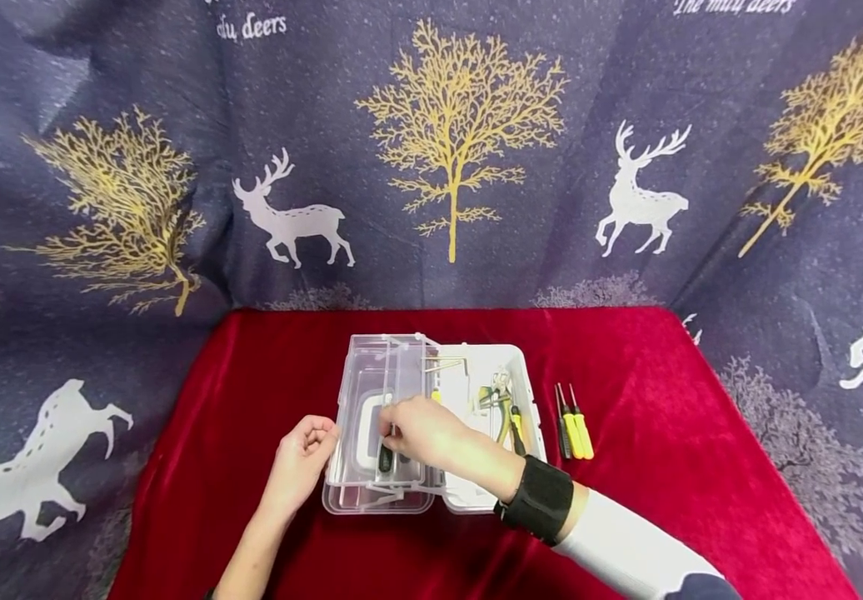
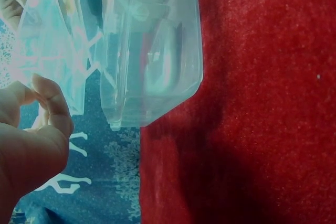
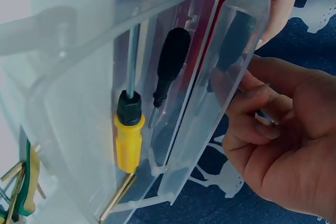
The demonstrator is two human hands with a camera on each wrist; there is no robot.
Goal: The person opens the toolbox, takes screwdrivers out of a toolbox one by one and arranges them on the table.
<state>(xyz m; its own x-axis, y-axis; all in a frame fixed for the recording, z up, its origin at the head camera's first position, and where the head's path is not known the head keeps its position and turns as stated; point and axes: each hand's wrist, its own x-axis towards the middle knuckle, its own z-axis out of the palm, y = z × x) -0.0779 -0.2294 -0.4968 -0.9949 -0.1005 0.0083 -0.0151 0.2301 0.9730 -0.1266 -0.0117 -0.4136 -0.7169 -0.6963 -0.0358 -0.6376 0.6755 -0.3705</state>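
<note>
Your left hand (image 1: 304,457) curls beside the clear tray (image 1: 364,365), and your right hand (image 1: 418,427) curls over the black screwdriver (image 1: 385,458) inside it; I cannot tell whether either grips anything. Pressing hard with the right hand could tilt the tray and slide the screwdriver away.

White toolbox (image 1: 467,493), open; black-handled screwdriver (image 1: 385,459) in clear tray (image 1: 360,371).

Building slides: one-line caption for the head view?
Right hand over the clear side of an open toolbox, left hand at its edge, three screwdrivers on red cloth.
</note>
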